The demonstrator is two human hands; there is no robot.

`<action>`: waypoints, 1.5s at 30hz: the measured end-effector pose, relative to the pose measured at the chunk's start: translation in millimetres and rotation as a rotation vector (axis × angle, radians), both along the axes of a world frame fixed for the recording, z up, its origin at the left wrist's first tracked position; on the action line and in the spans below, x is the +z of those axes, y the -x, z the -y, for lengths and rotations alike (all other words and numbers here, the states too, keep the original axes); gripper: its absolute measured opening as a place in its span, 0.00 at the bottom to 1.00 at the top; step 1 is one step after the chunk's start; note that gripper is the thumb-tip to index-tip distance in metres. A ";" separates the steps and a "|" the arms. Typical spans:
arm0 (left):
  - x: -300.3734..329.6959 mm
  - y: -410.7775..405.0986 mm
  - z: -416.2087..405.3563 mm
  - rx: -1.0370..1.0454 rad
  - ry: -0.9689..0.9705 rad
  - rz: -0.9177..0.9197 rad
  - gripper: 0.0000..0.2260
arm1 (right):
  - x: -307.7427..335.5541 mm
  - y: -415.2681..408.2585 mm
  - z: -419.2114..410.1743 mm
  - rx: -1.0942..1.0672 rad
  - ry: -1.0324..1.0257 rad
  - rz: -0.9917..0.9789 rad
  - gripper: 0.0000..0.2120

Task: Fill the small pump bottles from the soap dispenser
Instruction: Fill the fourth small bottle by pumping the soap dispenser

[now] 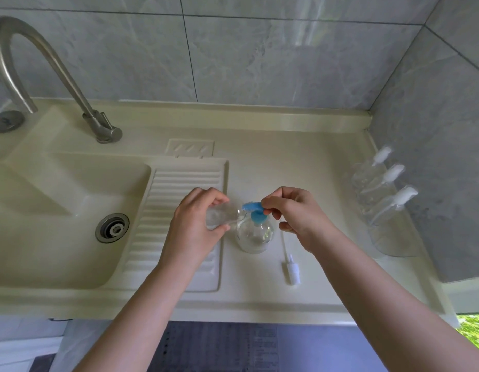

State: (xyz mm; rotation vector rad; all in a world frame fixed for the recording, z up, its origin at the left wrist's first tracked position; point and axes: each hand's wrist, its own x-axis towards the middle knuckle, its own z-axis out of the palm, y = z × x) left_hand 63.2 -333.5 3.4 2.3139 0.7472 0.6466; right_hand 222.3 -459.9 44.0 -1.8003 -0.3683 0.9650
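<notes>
A clear soap dispenser point(255, 234) with a blue pump head point(253, 208) stands on the cream counter, right of the ribbed drainboard. My left hand point(195, 224) grips a small clear bottle point(223, 217), tilted on its side with its open mouth at the blue spout. My right hand point(294, 210) pinches the back of the blue pump head with thumb and forefinger. The small bottle's white pump with its tube point(290, 260) lies on the counter to the right of the dispenser. Three small clear pump bottles point(377, 189) with white tops stand in a row by the right wall.
A sink basin point(58, 210) with a metal drain point(112, 228) lies to the left, under a curved steel faucet point(50, 63). The ribbed drainboard point(179, 237) sits between the basin and the dispenser. Grey tiled walls close the back and the right side.
</notes>
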 end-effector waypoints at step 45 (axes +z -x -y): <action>1.2 -0.8 1.4 0.009 -0.001 0.010 0.21 | -3.8 0.3 -2.1 -0.001 0.005 0.040 0.08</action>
